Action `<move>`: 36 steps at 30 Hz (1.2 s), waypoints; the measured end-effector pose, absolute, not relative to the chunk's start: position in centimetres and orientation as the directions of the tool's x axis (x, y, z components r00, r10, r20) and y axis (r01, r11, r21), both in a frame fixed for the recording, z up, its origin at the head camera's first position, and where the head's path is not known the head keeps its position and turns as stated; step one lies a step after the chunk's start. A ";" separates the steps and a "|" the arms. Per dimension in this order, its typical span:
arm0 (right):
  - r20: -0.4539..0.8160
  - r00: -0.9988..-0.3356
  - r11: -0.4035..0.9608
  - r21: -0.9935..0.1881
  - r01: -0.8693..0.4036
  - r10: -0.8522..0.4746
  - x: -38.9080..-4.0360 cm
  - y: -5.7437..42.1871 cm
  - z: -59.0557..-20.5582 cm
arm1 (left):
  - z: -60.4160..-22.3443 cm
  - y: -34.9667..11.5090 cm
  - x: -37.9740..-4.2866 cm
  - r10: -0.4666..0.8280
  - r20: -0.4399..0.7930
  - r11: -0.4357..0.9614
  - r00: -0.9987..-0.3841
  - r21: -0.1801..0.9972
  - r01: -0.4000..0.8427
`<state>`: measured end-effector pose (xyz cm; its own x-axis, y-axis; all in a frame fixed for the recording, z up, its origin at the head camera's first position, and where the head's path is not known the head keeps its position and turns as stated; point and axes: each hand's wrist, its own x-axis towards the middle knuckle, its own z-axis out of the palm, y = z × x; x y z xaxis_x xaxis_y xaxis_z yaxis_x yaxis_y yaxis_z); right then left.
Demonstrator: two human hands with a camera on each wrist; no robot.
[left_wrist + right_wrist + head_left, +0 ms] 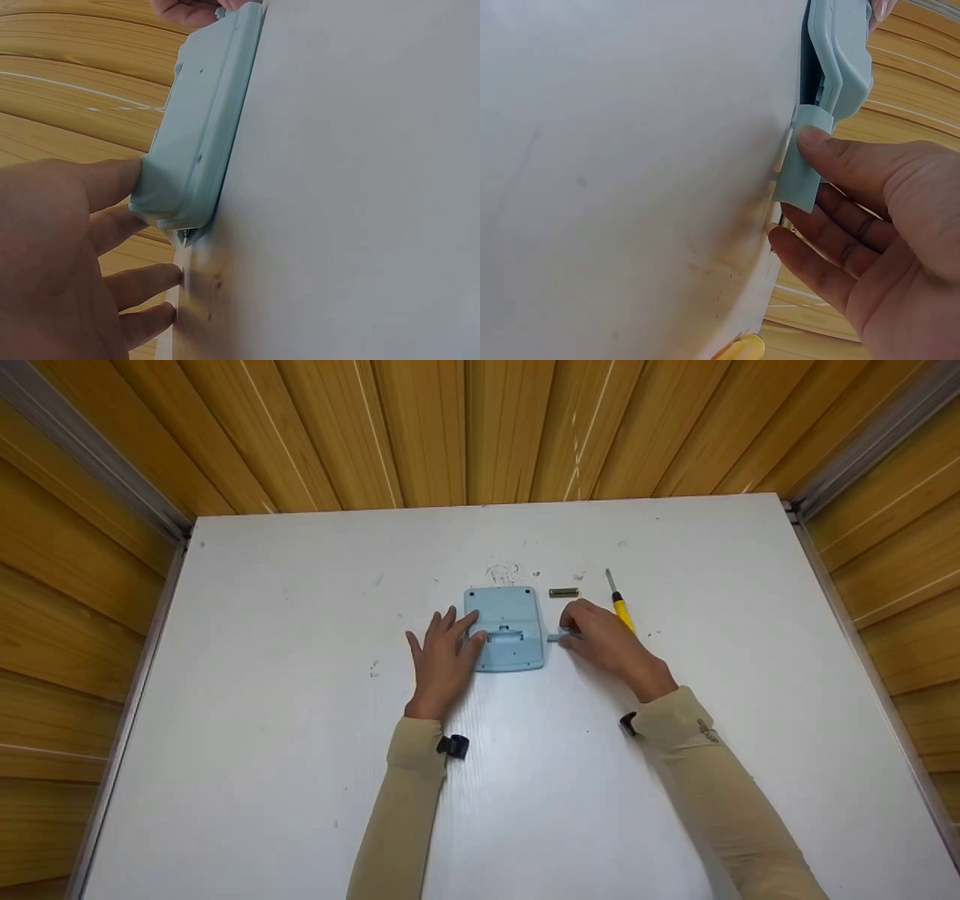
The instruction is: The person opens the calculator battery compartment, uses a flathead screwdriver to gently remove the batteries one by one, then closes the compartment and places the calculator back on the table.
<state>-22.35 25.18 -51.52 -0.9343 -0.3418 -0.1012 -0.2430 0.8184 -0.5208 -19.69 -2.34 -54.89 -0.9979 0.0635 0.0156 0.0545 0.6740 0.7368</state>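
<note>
A light blue calculator (504,606) lies back side up on the white table, its battery compartment (505,637) uncovered. My left hand (442,662) rests at its left side, fingers spread. The thumb and index finger touch the casing, as the left wrist view also shows. Between the thumb and fingers of my right hand (609,645) is pinched a small light blue battery cover (800,169), held just right of the calculator. The inside of the compartment is too small to make out clearly.
A battery (564,592) lies beyond the right hand, near the calculator's upper right corner. Farther right is a screwdriver (619,606) with a yellow and black handle, partly behind the right hand. Wood-patterned walls (495,435) border the table (285,697).
</note>
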 end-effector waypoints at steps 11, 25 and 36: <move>-0.011 -0.927 0.794 -0.521 -0.314 -0.374 -22.2 25.3 -51.8 | -54.9 -2.4 -19.6 0.063 0.018 0.666 -0.998 0.744 0.056; 0.047 -0.938 0.792 -0.522 -0.315 -0.343 -22.3 25.4 -52.2 | -54.7 -2.3 -19.7 0.059 0.008 0.688 -0.998 0.724 0.047; 0.080 -0.930 0.777 -0.525 -0.346 -0.360 -22.1 25.4 -52.0 | -54.8 -2.4 -19.5 0.072 0.002 0.678 -0.997 0.734 0.050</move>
<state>-22.13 25.42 -52.03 -0.9295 -0.3599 0.0803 -0.3464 0.7775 -0.5250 -19.49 -2.41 -54.80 -0.9974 0.0717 0.0018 0.0500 0.6777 0.7336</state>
